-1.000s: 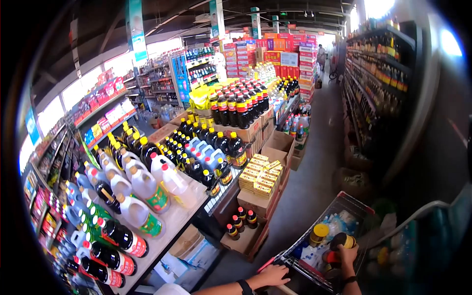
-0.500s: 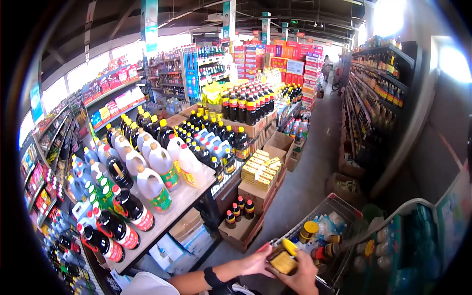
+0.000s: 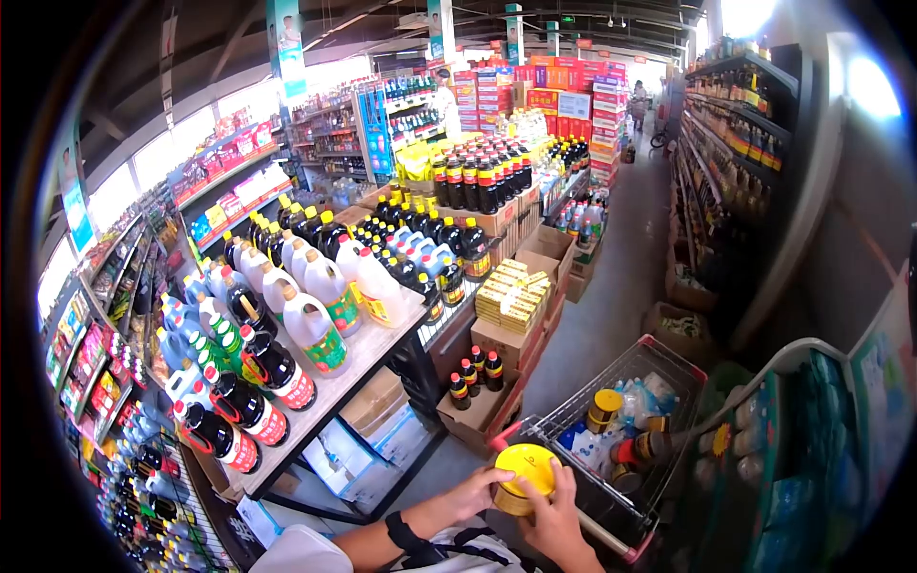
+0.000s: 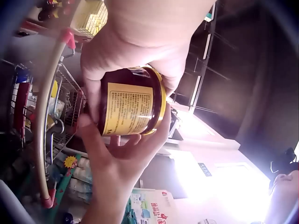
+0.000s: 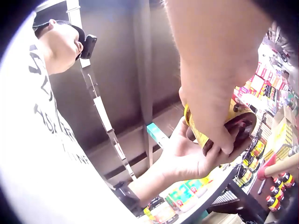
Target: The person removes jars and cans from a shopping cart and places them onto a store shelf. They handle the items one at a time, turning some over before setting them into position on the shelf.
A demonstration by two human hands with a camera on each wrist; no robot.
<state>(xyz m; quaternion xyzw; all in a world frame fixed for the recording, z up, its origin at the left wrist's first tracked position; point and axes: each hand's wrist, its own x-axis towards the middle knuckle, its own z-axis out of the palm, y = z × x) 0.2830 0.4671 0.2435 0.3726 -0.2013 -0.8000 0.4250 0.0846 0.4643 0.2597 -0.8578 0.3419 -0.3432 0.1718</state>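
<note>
In the head view, both hands hold a jar point(image 3: 523, 477) with its broad yellow lid turned up toward the face. My left hand point(image 3: 475, 493) grips its left side, thumb at the lid's edge. From the right, my right hand point(image 3: 557, 527) curls round it. The left wrist view shows the jar's dark body and a yellow label point(image 4: 128, 107) covered in small print, between the fingers of the two hands. In the right wrist view, my fingers cover much of the jar. A shopping cart point(image 3: 573, 420) stands just beyond, holding another yellow-lidded jar point(image 3: 605, 409).
Red-capped jars point(image 3: 626, 453) and clear plastic packs also lie in the cart. At left, a display table point(image 3: 377, 334) bears big bottles and jugs. Yellow boxes point(image 3: 513, 296) are stacked in front. Tall shelves point(image 3: 735, 162) line the right side of the aisle point(image 3: 616, 258).
The right hand has brought the jar from over the cart toward the body. My left hand has left the cart handle and joined it. Since half a second ago, the lid has turned upward.
</note>
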